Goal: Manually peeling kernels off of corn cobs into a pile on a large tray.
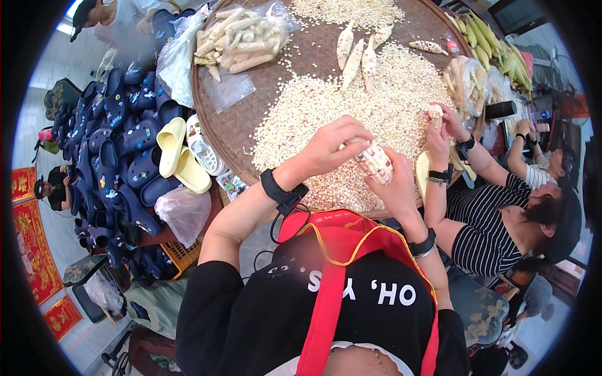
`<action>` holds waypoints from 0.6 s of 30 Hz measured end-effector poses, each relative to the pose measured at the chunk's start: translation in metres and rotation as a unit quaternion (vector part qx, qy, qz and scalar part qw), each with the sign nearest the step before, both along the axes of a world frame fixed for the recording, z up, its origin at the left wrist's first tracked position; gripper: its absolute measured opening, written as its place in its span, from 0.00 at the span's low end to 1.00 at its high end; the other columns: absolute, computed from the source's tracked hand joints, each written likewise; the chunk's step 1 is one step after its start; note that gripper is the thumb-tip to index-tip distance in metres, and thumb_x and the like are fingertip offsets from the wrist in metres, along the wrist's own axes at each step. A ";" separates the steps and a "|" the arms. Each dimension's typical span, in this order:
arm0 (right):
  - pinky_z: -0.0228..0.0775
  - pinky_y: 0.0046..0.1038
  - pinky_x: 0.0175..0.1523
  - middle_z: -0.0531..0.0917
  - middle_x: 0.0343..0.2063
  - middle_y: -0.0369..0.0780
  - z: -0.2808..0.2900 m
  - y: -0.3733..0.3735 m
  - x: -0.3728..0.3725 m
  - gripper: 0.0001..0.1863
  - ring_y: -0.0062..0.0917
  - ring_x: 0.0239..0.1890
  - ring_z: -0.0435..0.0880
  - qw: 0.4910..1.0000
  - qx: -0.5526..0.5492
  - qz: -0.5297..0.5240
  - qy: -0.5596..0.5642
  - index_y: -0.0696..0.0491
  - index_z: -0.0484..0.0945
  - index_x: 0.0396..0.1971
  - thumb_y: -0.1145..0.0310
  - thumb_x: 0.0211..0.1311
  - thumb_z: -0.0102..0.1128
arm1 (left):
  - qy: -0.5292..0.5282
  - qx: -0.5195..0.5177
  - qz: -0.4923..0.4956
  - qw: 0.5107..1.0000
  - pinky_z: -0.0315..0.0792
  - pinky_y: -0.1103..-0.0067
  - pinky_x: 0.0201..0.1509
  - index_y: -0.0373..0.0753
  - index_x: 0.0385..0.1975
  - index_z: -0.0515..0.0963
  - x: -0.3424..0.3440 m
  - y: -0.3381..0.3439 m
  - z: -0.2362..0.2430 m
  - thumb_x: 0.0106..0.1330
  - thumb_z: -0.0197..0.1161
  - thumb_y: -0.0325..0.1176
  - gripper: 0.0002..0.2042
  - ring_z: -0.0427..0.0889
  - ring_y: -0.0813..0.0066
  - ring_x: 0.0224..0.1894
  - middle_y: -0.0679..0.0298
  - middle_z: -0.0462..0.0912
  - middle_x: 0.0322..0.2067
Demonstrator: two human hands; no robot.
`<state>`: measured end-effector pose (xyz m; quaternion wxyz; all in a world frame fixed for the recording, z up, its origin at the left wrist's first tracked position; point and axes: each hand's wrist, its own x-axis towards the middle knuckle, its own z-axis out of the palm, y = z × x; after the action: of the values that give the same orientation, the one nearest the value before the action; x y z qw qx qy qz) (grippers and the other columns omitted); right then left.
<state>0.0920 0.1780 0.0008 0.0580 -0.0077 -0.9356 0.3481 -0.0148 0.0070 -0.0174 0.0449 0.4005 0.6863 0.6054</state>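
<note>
A corn cob [376,164] with white kernels and dark red spots is held between my two hands, above a wide heap of loose kernels [301,119]. My left hand [332,147] curls its fingers over the cob's upper left end. On the other side, my right hand [398,185] wraps around the lower right of the same cob. Beneath lies a large round brown tray [241,125], its near rim close to my body. Several speckled cobs [353,66] rest farther off on the kernels. My palms are mostly hidden by fingers and cob.
At my right, another person's hands [439,128] hold a pale cob [435,113]. A clear bag of bare cobs [254,44] sits at the tray's far left. Navy clogs [106,156] and yellow slippers [182,160] stand left. Corn in husks [486,37] lies far right.
</note>
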 end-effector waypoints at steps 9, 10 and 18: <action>0.61 0.35 0.46 0.73 0.35 0.43 -0.001 -0.001 -0.003 0.33 0.38 0.40 0.68 0.999 0.017 0.007 0.030 0.53 0.69 0.48 0.72 0.35 0.70 | 0.027 -0.061 0.028 0.997 0.70 0.76 0.36 0.37 0.36 0.75 0.006 0.003 0.005 0.58 0.60 0.31 0.08 0.74 0.66 0.36 0.60 0.72 0.34; 0.61 0.35 0.46 0.73 0.35 0.43 -0.001 -0.001 -0.003 0.33 0.38 0.40 0.68 1.000 0.012 0.008 0.026 0.53 0.69 0.48 0.72 0.35 0.70 | 0.025 -0.060 0.026 0.998 0.69 0.76 0.36 0.37 0.36 0.75 0.006 0.003 0.006 0.58 0.59 0.30 0.08 0.74 0.66 0.35 0.60 0.71 0.33; 0.61 0.35 0.46 0.73 0.35 0.43 -0.005 0.002 -0.003 0.33 0.38 0.40 0.68 1.000 -0.002 0.016 0.017 0.54 0.69 0.48 0.72 0.36 0.69 | 0.041 -0.054 0.052 0.996 0.70 0.77 0.36 0.36 0.34 0.75 0.004 0.007 -0.006 0.59 0.55 0.26 0.06 0.74 0.66 0.35 0.59 0.72 0.33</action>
<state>0.0887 0.1804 -0.0043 0.0689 0.0128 -0.9339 0.3507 -0.0108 0.0137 -0.0234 0.0068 0.3858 0.7393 0.5519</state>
